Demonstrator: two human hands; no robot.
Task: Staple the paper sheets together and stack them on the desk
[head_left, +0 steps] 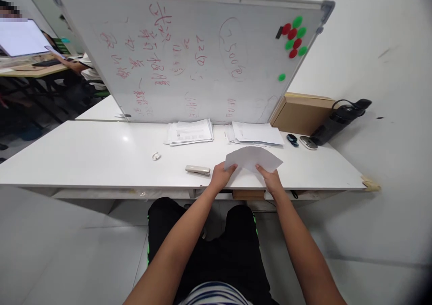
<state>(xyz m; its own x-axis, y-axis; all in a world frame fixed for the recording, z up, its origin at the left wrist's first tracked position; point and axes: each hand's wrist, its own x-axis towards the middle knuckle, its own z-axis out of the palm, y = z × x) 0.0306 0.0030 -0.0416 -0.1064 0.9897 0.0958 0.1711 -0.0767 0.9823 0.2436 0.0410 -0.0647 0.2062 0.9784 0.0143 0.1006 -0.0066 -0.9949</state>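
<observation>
Between my two hands a sheet of white paper (pixel 250 157) bows upward over the front of the desk. My left hand (pixel 222 174) grips its left edge, thumb on top. On the other side my right hand (pixel 270 178) pinches the sheet in the same way. Whether it is one sheet or more I cannot tell. A beige stapler (pixel 197 170) lies just left of my left hand. Behind the held paper is a stack of white papers (pixel 258 133), and a second stack of printed papers (pixel 191 131) lies to its left.
A whiteboard (pixel 202 66) with red writing and round magnets stands at the desk's back. On the right are a cardboard box (pixel 300 113), a black bottle (pixel 339 122), a mouse (pixel 308 143) and a small dark object (pixel 292 139). A white ring-shaped item (pixel 155 156) lies left. Another person sits far left.
</observation>
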